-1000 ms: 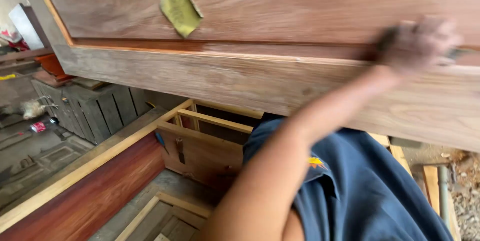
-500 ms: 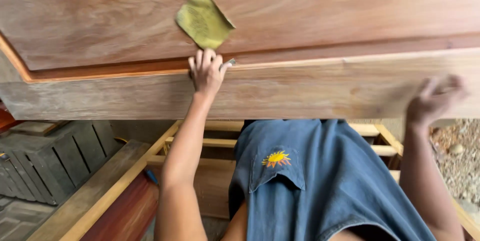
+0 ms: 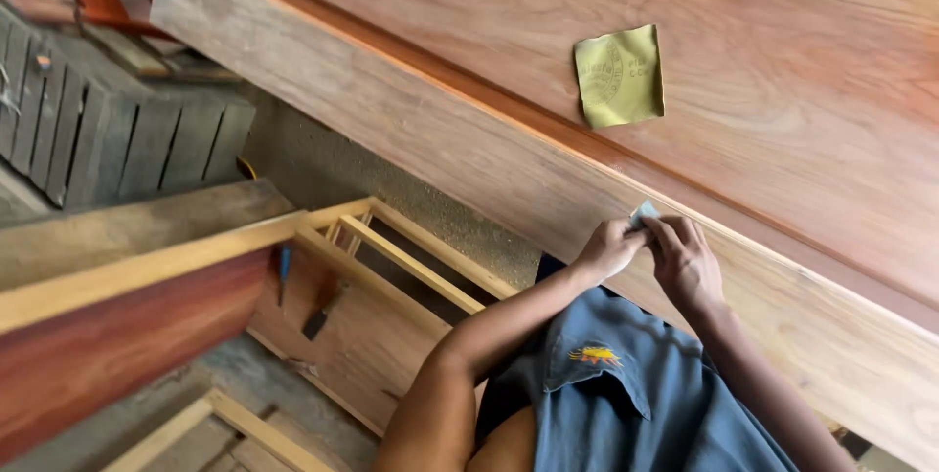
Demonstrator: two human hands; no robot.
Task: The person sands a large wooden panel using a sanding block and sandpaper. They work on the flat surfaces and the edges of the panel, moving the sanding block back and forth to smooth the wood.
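Note:
A large reddish-brown wooden door panel (image 3: 782,90) lies flat in front of me, with a paler frame rail (image 3: 469,154) along its near edge. My left hand (image 3: 608,247) and my right hand (image 3: 685,262) meet at that rail, both pinching a small pale piece of sandpaper (image 3: 643,212). A second, yellow-green square of sandpaper (image 3: 619,76) rests loose on the panel, above my hands.
A wooden frame with slats (image 3: 391,247) stands below the panel. A red-stained plank with a pale edge (image 3: 117,325) sits at the lower left. Dark grey wooden crates (image 3: 108,130) stand at the upper left. My blue shirt fills the bottom.
My hands were apart, left on the groove and right out at the far rail; they have come together on the small piece. The view has tilted and shifted.

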